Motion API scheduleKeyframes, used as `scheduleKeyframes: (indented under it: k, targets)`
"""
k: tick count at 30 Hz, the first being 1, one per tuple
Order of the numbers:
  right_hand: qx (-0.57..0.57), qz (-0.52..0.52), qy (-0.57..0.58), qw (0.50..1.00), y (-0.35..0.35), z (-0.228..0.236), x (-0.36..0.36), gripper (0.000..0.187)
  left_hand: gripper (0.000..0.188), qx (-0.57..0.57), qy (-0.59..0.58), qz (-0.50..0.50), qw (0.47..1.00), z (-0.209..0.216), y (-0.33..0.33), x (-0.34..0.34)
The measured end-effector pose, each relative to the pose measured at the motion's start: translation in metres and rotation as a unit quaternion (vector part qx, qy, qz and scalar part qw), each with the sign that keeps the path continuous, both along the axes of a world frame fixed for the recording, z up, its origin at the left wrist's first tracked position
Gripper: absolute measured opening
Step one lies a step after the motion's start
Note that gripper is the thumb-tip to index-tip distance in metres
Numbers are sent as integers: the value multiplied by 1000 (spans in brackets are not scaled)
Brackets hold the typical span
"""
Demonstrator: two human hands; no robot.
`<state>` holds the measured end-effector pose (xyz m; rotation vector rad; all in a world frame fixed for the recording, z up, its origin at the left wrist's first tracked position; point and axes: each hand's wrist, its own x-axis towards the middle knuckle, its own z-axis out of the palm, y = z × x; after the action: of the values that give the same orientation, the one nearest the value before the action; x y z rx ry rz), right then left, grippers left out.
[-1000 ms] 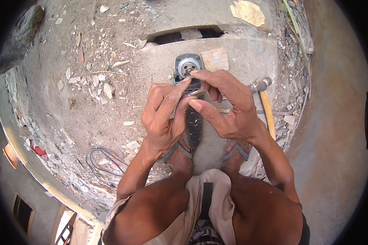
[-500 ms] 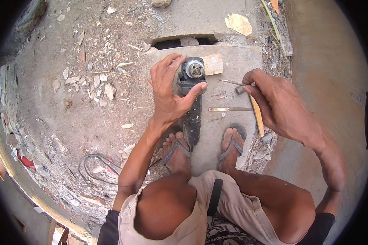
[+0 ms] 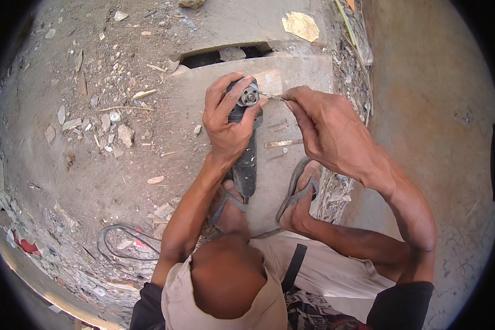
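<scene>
A dark angle grinder (image 3: 244, 173) lies on the concrete slab with its round metal spindle end (image 3: 249, 97) facing up and no disc on it. My left hand (image 3: 225, 118) is closed around the grinder's head, fingers on the far side and thumb on the near right side. Between the pinched fingers of my right hand (image 3: 333, 132) is a thin metal rod (image 3: 269, 96). Its tip reaches the spindle's right edge; whether it touches cannot be told. A pale wood block (image 3: 270, 81) lies just beyond the rod.
A narrow metal strip (image 3: 283, 143) and some nails (image 3: 278, 126) lie on the slab near my right foot. Beyond the grinder is a slot (image 3: 206, 57) in the concrete. Rubble (image 3: 125, 135) and a looped cable (image 3: 107, 242) lie to the left.
My right hand has moved left, bringing the rod to the spindle. My left hand's fingers have closed in on the grinder's head. My right leg has shifted.
</scene>
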<state>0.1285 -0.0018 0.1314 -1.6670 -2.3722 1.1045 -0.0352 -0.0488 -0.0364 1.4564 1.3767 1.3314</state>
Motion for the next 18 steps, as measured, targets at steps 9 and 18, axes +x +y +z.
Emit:
scheduleKeyframes:
  k: [9, 18]
  targets:
    - [54, -7, -20, 998, -19, -9, -7, 11, 53, 6, 2, 9, 1000, 2, 2, 7]
    - [24, -26, -125, 992, -29, -4, -37, 20, 52, 9, 26, 5, 1000, 9, 3, 14]
